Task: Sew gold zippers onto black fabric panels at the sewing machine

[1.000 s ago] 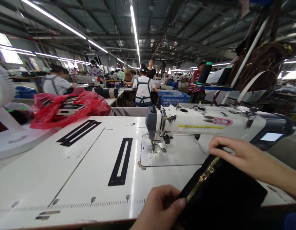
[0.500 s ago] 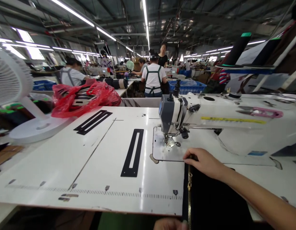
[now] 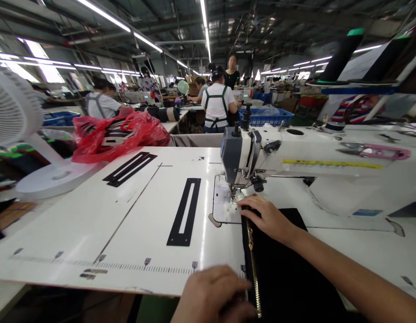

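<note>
A black fabric piece (image 3: pixel 288 273) lies at the front right, with a gold metal zipper (image 3: pixel 254 273) along its left side. The zipper's pull (image 3: pixel 250 240) sits near the upper end. My right hand (image 3: pixel 264 217) has its fingers closed on the top edge of the fabric, close to the presser foot (image 3: pixel 233 195) of the sewing machine (image 3: pixel 315 150). Low in the view, my left hand (image 3: pixel 211 294) is at the fabric's left edge, fingers bent and blurred; its grip is unclear. A black slotted strip (image 3: pixel 184 213) lies flat to the left.
More black slotted strips (image 3: pixel 129 168) overlap farther back on the white table (image 3: pixel 140 215). Behind them is a red plastic bag (image 3: pixel 150 132). A white fan (image 3: pixel 56 170) stands left. Dark thread cones (image 3: pixel 342 58) rise at right. Several people work beyond, near a blue crate (image 3: pixel 275 117).
My right hand has moved left and forward with the fabric's top end, nearer the presser foot. My left hand has risen farther into view, to the left of the zipper.
</note>
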`<state>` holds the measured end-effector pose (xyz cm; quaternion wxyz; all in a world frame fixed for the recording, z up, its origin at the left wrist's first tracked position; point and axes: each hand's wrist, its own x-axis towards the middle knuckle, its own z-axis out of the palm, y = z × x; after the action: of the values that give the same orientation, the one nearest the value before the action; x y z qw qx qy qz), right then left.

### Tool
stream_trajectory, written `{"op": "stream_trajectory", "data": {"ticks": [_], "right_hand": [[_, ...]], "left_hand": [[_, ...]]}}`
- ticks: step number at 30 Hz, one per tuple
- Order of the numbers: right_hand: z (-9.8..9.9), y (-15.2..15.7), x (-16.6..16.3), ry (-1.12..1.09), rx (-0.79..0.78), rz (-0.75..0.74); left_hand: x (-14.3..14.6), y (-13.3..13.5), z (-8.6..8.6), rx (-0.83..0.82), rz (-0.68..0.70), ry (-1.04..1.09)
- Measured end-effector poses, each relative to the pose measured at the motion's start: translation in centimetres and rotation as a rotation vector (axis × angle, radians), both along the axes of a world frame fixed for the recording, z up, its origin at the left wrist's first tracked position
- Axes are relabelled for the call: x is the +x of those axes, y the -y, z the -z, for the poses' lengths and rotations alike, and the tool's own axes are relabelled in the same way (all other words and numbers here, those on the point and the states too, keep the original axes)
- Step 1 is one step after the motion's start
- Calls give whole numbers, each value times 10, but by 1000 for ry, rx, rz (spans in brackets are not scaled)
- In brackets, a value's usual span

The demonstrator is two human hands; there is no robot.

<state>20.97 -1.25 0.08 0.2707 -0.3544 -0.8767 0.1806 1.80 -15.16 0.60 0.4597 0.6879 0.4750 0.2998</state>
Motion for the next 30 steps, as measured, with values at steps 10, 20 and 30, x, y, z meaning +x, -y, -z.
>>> {"op": "stream_trajectory", "data": {"ticks": [10, 20, 30], "right_hand": [[1, 58, 47, 315, 338, 330], [11, 58, 38, 480, 55, 224], [6, 76, 15, 459, 31, 187]], "left_hand": [[7, -82, -9, 492, 409, -596], [9, -89, -10, 520, 435, -696], [11, -87, -9, 507, 461, -754]]}}
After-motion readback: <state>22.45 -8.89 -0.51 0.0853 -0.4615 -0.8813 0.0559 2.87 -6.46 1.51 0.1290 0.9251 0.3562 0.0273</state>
